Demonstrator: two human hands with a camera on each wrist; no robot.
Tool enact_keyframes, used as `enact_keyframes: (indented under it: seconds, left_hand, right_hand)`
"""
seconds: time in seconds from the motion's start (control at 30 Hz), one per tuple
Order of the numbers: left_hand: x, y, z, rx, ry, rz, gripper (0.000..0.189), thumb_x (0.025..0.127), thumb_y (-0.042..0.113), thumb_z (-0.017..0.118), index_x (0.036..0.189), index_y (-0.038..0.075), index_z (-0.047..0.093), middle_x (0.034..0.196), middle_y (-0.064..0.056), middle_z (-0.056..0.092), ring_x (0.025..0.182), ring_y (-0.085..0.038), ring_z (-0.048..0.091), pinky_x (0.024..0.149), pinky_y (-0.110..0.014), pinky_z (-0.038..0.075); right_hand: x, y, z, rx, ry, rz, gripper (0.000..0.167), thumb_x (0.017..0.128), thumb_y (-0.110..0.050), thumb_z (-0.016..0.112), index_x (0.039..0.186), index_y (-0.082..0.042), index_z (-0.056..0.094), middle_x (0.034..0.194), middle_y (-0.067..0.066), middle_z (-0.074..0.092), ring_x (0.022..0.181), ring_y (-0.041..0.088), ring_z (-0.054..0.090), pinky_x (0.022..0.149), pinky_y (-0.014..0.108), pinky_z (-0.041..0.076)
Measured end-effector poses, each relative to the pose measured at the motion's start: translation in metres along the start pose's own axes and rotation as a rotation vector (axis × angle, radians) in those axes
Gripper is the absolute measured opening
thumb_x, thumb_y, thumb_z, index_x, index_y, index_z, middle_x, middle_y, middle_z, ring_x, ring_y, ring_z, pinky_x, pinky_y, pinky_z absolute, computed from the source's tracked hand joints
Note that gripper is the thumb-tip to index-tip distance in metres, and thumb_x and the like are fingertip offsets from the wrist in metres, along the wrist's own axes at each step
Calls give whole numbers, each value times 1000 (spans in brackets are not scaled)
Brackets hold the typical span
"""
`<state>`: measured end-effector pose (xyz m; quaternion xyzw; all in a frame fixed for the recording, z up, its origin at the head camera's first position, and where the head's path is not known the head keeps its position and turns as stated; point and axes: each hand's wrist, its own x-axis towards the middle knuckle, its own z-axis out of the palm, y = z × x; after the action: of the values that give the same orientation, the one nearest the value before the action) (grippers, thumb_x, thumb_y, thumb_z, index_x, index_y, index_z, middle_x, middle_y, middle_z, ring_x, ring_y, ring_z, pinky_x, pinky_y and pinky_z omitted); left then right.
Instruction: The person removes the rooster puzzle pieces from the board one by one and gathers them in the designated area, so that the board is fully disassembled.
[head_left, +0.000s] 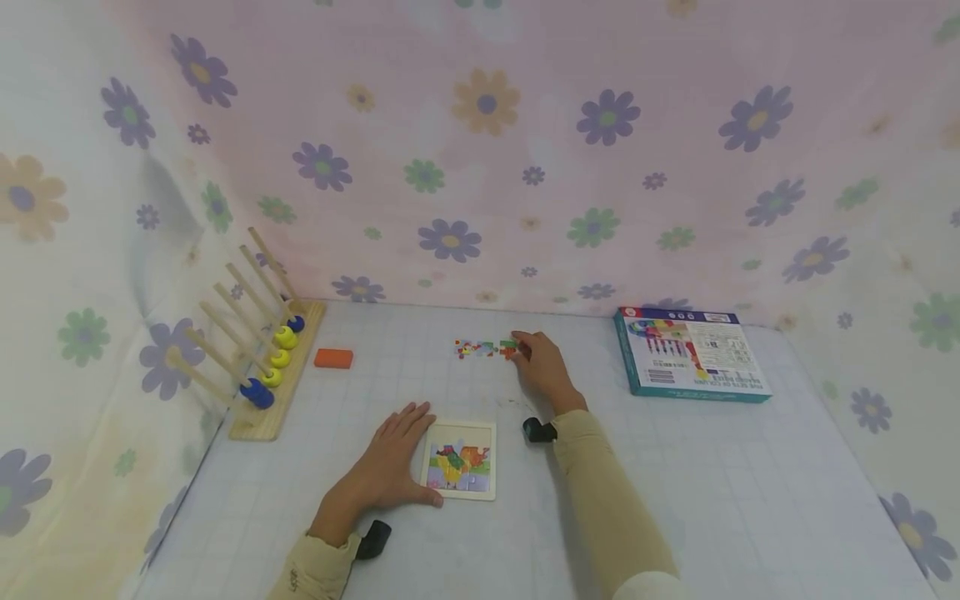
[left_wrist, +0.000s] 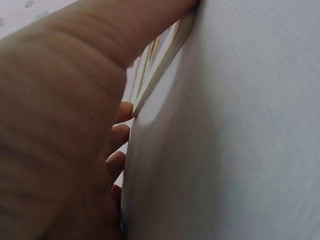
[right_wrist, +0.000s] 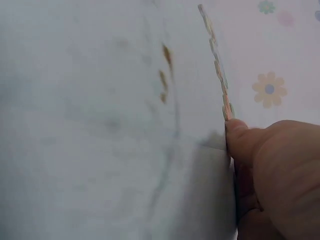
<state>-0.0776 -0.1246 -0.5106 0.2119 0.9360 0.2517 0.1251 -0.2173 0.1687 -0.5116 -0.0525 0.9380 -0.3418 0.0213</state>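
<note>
A square jigsaw puzzle tray (head_left: 482, 425) with a pale frame lies on the table in the head view, a colourful partial picture inside it and bare board along its top. Spread along the tray's left side, my left hand (head_left: 386, 462) touches it, thumb at the lower left corner and fingertips at the upper left. Farther back, several loose jigsaw pieces (head_left: 476, 348) lie in a row. My right hand (head_left: 546, 367) pinches the rightmost, red and green puzzle piece (head_left: 507, 348) between thumb and index finger. The right wrist view shows the thumb (right_wrist: 237, 131) at the row's near end.
On the left stands a wooden peg rack (head_left: 300, 358) with blue and yellow beads on its slanted pegs. An orange block (head_left: 333, 358) lies beside it. At the back right is a flat boxed toy (head_left: 693, 354). Flowered cloth (head_left: 487, 192) walls the table's back and sides.
</note>
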Motion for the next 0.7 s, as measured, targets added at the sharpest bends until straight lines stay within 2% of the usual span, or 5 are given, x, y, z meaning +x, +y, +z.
enact_keyframes:
  seconds: [0.13,0.27,0.4,0.7]
  left_hand:
    - [0,0,0,4,-8,-3,124,62,65,89,159,11,34,170,-7,25,159,-30,18,130,-55,17]
    - [0,0,0,18,-12,-12,125,62,65,90,159,12,33,171,-6,24,159,-28,17,131,-53,16]
    - [0,-1,1,31,-25,-10,125,61,67,89,159,12,34,171,-5,24,160,-28,17,131,-53,16]
    - [-2,-1,2,43,-18,-7,126,60,68,89,159,12,34,170,-5,25,159,-28,18,130,-53,17]
  right_hand:
    - [-11,2,3,57,19,51,54,98,-10,66,149,-5,49,120,16,63,111,30,62,101,45,53]
    - [-22,-1,6,81,49,93,55,97,-9,67,148,-3,49,120,15,63,112,29,61,103,45,53]
    - [-39,-8,13,104,93,141,51,96,-8,68,144,-1,52,116,13,61,107,26,58,98,43,53]
    - [-79,-26,27,81,188,137,37,94,-2,67,131,0,63,111,15,64,100,26,63,91,43,58]
